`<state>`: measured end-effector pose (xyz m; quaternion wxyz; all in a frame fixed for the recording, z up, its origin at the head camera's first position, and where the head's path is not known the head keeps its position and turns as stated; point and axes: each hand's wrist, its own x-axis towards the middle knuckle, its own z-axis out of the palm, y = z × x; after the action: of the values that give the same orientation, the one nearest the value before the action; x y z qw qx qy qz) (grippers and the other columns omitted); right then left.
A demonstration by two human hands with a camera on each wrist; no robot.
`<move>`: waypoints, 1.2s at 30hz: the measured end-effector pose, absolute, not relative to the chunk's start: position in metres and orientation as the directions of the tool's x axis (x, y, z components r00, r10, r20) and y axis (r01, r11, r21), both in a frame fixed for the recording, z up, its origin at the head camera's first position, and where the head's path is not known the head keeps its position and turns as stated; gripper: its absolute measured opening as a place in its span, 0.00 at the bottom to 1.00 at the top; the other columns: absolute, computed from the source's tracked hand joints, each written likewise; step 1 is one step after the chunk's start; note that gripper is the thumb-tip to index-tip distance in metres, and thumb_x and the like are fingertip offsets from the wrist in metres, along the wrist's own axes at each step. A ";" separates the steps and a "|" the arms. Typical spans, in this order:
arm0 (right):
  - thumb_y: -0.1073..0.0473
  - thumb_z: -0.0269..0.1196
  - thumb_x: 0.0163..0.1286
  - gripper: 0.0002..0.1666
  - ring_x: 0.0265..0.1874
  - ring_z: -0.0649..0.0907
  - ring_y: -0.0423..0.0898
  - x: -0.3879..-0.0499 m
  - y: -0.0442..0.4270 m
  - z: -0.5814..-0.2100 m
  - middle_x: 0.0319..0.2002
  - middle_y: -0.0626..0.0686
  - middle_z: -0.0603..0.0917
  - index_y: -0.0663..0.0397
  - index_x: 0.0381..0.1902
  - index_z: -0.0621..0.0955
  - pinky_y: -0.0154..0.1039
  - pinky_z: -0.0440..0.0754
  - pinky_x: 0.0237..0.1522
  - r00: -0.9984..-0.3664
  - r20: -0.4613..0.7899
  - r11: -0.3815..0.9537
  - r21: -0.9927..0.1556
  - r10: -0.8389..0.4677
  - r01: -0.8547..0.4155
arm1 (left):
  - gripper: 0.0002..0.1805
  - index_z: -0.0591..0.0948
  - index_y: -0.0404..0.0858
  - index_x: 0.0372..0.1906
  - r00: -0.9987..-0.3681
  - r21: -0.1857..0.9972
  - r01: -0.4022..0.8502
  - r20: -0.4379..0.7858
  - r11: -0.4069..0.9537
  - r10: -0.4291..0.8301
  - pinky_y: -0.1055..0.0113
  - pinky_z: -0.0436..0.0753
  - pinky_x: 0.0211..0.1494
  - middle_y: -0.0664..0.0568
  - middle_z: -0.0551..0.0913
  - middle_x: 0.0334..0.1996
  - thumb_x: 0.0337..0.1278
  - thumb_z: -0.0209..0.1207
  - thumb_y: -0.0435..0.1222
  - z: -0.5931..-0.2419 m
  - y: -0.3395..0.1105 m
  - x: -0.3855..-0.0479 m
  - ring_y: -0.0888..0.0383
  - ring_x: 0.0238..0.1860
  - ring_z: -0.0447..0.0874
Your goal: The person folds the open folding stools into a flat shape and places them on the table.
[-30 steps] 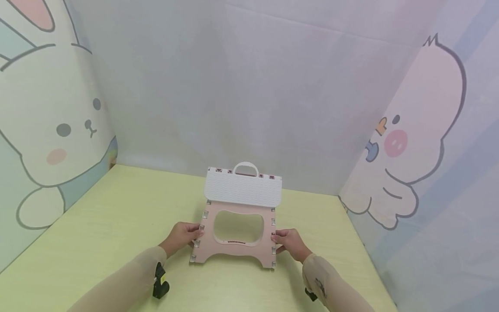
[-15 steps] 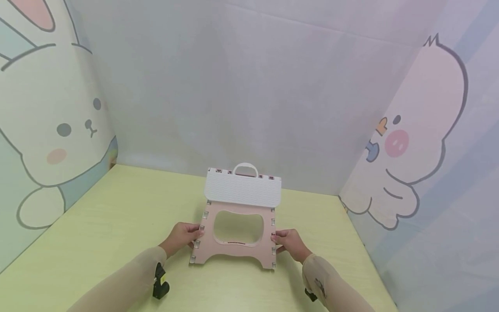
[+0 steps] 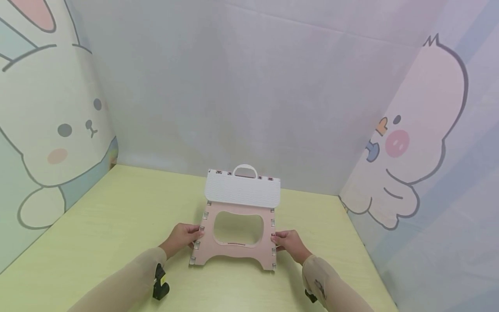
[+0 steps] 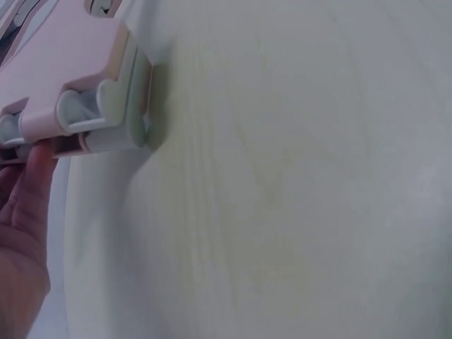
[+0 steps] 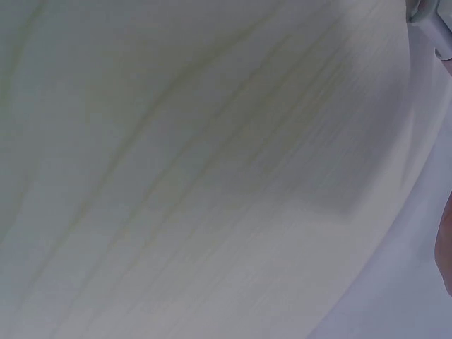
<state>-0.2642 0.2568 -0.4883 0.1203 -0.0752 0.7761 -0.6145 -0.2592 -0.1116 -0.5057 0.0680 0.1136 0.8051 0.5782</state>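
Observation:
A folding step stool [image 3: 238,251] with pink legs, a white woven-textured top and a white carry handle stands tilted in the middle of the head view. Its legs are folded together. My left hand [image 3: 182,237] grips its left side edge, thumb on the front face and fingers behind. On the opposite edge my right hand [image 3: 290,243] holds it the same way, at about equal height. In the left wrist view the stool's thick hinged corner [image 4: 92,106] shows beside my left hand [image 4: 25,233]. Only slivers of the stool [image 5: 434,28] and right hand [image 5: 445,247] appear in the right wrist view.
A pale yellow wood-grained table [image 3: 136,203] lies under the stool. Grey-white fabric [image 3: 218,95] closes off the back. Side panels carry a printed rabbit [image 3: 50,108] on the left and a printed chick [image 3: 425,117] on the right.
The stool's top and handle have sunk very slightly in the head view. Both hands keep the same hold and have hardly moved.

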 end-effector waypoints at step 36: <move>0.69 0.59 0.66 0.17 0.33 0.87 0.51 -0.270 0.260 -0.497 0.38 0.71 0.83 0.85 0.44 0.77 0.44 0.84 0.37 -0.953 -0.094 0.292 -0.956 -0.289 0.006 | 0.19 0.79 0.19 0.47 -0.958 0.931 0.093 -0.013 0.352 0.286 0.63 0.83 0.30 0.41 0.86 0.31 0.62 0.60 0.34 -0.507 -0.113 -0.259 0.57 0.26 0.82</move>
<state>-0.2696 0.2602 -0.4965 0.1254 -0.0889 0.7939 -0.5883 -0.2595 -0.1131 -0.5070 0.0868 0.1160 0.8176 0.5572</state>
